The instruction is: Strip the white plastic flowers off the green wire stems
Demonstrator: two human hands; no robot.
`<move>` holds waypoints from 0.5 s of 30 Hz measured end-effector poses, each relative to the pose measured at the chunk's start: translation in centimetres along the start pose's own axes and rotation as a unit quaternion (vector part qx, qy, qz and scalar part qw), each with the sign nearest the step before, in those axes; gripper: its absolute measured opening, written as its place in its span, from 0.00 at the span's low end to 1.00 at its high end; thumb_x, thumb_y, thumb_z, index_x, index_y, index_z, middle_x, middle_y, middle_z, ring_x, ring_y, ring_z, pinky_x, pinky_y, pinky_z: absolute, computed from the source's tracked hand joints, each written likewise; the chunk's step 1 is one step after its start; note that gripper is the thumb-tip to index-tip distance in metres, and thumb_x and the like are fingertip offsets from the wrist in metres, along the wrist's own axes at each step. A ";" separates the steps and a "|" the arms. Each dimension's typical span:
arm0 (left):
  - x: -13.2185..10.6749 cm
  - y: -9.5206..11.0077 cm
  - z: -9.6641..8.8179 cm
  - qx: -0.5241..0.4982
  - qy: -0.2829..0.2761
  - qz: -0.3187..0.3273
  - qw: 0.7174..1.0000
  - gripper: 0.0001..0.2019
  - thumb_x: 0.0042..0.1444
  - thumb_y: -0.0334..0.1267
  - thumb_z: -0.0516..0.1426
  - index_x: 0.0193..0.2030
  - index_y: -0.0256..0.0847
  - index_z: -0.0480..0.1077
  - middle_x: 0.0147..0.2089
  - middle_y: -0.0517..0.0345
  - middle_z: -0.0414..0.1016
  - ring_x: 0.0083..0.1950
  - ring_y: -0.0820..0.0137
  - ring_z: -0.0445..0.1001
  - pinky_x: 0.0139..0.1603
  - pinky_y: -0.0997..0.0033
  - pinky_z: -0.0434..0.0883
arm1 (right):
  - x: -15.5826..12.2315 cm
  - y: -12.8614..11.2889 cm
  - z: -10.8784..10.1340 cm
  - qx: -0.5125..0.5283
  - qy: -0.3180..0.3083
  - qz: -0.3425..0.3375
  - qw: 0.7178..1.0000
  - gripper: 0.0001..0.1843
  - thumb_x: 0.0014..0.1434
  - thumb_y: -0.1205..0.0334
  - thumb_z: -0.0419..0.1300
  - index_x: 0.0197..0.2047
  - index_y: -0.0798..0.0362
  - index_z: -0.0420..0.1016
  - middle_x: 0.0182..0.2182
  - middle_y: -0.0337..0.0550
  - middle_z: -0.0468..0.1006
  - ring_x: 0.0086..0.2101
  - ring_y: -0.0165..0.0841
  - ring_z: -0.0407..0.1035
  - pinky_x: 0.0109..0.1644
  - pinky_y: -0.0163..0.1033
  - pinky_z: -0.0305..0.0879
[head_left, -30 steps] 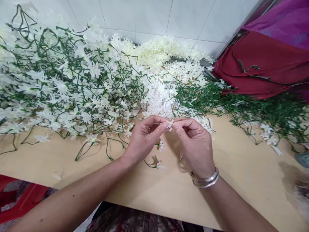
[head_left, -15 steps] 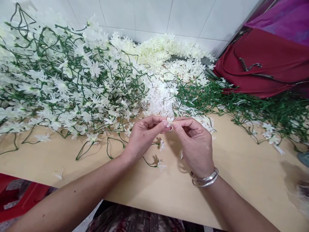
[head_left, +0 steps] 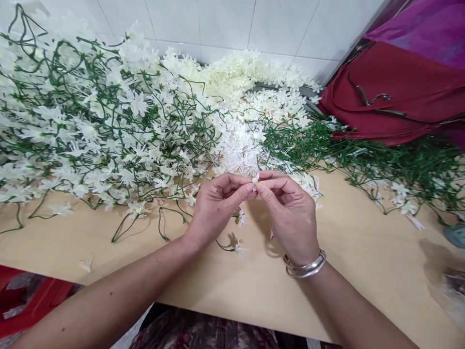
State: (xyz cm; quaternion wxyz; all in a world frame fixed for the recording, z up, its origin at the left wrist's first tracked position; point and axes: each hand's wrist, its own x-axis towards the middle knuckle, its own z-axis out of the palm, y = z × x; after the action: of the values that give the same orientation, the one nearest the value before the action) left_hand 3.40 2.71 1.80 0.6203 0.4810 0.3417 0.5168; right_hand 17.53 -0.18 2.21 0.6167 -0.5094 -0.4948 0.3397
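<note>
A small white artificial flower [head_left: 255, 181] is pinched between the fingertips of both hands, just above the table. My left hand [head_left: 218, 203] grips it from the left, thumb against forefinger. From the other side my right hand [head_left: 290, 211] holds it the same way, with silver bangles [head_left: 305, 265] at the wrist. The fingertips partly cover the blossom. Right behind the hands lies a heap of thin white stamens [head_left: 238, 150]. Short green stems with white blossoms, one a stemmed flower [head_left: 238, 247], rest on the table below the hands.
A large tangle of white flowers on green stems [head_left: 90, 126] covers the table's left and back. Cream blossoms [head_left: 232, 72] lie along the tiled wall [head_left: 225, 24]. Green stems [head_left: 308, 140] spread to the right, before a red bag [head_left: 395, 92]. A red stool [head_left: 32, 300] stands below the table [head_left: 363, 261].
The little flower has turned between my fingertips, its petals now seen more edge-on. Both hands stay close together in nearly the same place; the view has shifted slightly.
</note>
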 end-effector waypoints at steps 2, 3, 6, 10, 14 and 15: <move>-0.1 0.0 0.0 0.011 -0.008 0.021 1.000 0.05 0.59 0.36 0.67 0.39 0.39 0.79 0.37 0.58 0.84 0.40 0.72 0.83 0.48 0.72 0.81 | 0.0 0.0 -0.1 0.010 -0.016 -0.005 1.000 0.03 0.61 0.64 0.68 0.34 0.49 0.81 0.43 0.43 0.82 0.50 0.37 0.76 0.57 0.47 0.72; -0.2 0.0 -0.1 0.023 -0.015 0.030 0.999 0.04 0.60 0.37 0.67 0.39 0.39 0.79 0.37 0.58 0.84 0.40 0.72 0.83 0.48 0.73 0.80 | 0.1 0.0 -0.1 0.014 -0.017 -0.007 1.000 0.03 0.61 0.64 0.69 0.34 0.49 0.81 0.42 0.43 0.82 0.49 0.37 0.76 0.56 0.47 0.72; -0.4 0.0 -0.2 0.046 -0.034 0.041 0.997 0.05 0.62 0.38 0.65 0.41 0.39 0.78 0.39 0.57 0.83 0.43 0.71 0.83 0.50 0.71 0.80 | 0.2 -0.1 -0.3 0.013 -0.005 -0.029 0.999 0.04 0.58 0.66 0.70 0.34 0.49 0.80 0.37 0.41 0.82 0.41 0.35 0.77 0.49 0.44 0.75; -0.7 -0.1 -0.2 0.030 -0.052 0.043 0.997 0.06 0.65 0.40 0.63 0.44 0.40 0.77 0.41 0.56 0.83 0.45 0.69 0.83 0.53 0.68 0.79 | 0.5 -0.2 -0.6 -0.008 0.015 -0.080 0.997 0.08 0.55 0.70 0.72 0.35 0.48 0.79 0.32 0.37 0.80 0.34 0.32 0.76 0.41 0.40 0.74; -1.0 0.2 -0.2 0.068 -0.048 0.060 0.995 0.06 0.65 0.40 0.64 0.43 0.40 0.78 0.40 0.55 0.83 0.44 0.69 0.82 0.50 0.70 0.79 | 0.5 -0.3 -1.2 -0.074 0.008 -0.184 0.980 0.09 0.57 0.72 0.70 0.35 0.47 0.79 0.32 0.37 0.81 0.36 0.34 0.77 0.43 0.43 0.74; -1.1 0.3 -0.2 0.080 -0.046 0.065 0.994 0.06 0.64 0.40 0.64 0.43 0.41 0.79 0.40 0.55 0.83 0.43 0.69 0.82 0.50 0.69 0.79 | 0.4 -0.3 -1.4 -0.099 0.003 -0.216 0.971 0.10 0.58 0.73 0.69 0.36 0.46 0.80 0.32 0.37 0.82 0.36 0.36 0.77 0.44 0.45 0.74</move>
State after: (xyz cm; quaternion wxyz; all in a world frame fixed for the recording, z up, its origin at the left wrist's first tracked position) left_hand 2.83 1.67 1.98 0.5603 0.5736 0.3207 0.5041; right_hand 18.93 -0.29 2.65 0.6236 -0.4496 -0.6225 0.1467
